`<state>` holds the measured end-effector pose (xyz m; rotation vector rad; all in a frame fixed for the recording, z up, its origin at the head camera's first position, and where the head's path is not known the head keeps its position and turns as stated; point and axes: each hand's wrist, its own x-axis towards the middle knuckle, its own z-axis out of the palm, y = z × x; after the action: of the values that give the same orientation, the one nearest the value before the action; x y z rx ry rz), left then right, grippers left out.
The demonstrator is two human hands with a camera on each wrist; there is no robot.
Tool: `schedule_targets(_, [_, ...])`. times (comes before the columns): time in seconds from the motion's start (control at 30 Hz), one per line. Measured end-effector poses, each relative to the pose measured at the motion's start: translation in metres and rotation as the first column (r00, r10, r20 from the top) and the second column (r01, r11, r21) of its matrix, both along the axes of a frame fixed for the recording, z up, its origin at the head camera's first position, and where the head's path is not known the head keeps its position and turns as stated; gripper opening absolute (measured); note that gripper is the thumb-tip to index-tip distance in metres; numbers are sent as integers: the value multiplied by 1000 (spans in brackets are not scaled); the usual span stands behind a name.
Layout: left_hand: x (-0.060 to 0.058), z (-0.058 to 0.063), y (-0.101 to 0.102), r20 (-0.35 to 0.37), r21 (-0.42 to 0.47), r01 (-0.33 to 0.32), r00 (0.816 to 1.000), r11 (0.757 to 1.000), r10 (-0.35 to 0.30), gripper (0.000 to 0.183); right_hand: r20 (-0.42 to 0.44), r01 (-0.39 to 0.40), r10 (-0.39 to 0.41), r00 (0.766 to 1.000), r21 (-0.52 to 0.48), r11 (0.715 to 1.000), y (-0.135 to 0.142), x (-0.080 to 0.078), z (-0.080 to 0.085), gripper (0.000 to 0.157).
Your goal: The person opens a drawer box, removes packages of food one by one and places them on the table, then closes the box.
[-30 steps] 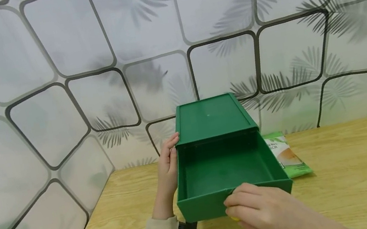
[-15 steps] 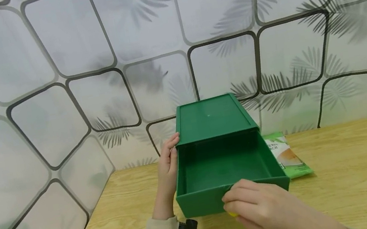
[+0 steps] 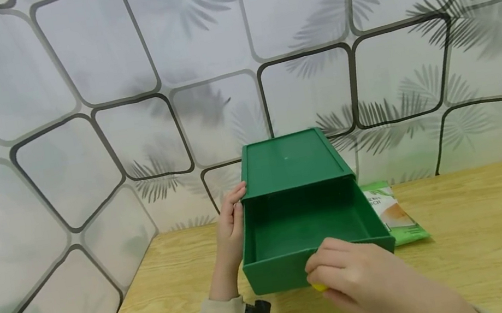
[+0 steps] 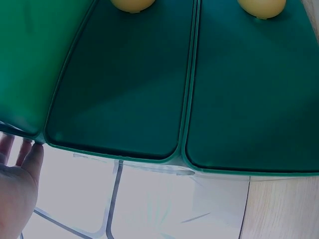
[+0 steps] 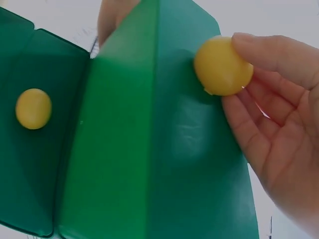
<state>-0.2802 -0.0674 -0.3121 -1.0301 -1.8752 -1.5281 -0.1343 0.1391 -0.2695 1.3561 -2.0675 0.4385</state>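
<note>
A green drawer unit stands on the table, its top drawer pulled well out and bare inside. My right hand pinches the round yellow knob on that drawer's front between thumb and fingers. In the head view the fingers cover most of the knob. My left hand lies against the unit's left side near the top front corner, fingers extended. The left wrist view shows this hand at the side edge, with the closed lower drawer fronts and their yellow knobs.
Right of the unit lies a green and white packet, partly hidden behind it. A small black device sits at the left wrist. The wood-grain table meets a patterned curtain at the back and left.
The top drawer has slid slightly inward, toward the unit, with my right hand moving along on its knob. My left hand has kept its place on the side.
</note>
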Motion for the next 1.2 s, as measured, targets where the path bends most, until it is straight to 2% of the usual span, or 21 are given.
schedule_targets(0.07, [0, 0, 0, -2, 1, 0, 1000, 1000, 0, 30, 22, 4, -4, 1000, 5, 1000, 0, 0, 2, 26])
schedule_targets(0.43, [1, 1, 2, 15, 2, -7, 1000, 1000, 7, 29, 88, 54, -56, 995, 24, 998, -3, -2, 9, 29])
schedule_targets(0.87, [0, 1, 0, -3, 13, 7, 1000, 1000, -7, 29, 56, 57, -56, 997, -26, 998, -4, -13, 5, 29])
schedule_targets(1.2, [-2, -1, 1, 10, 29, 28, 1000, 999, -28, 29, 51, 109, -105, 993, -62, 992, -2, -24, 2, 26])
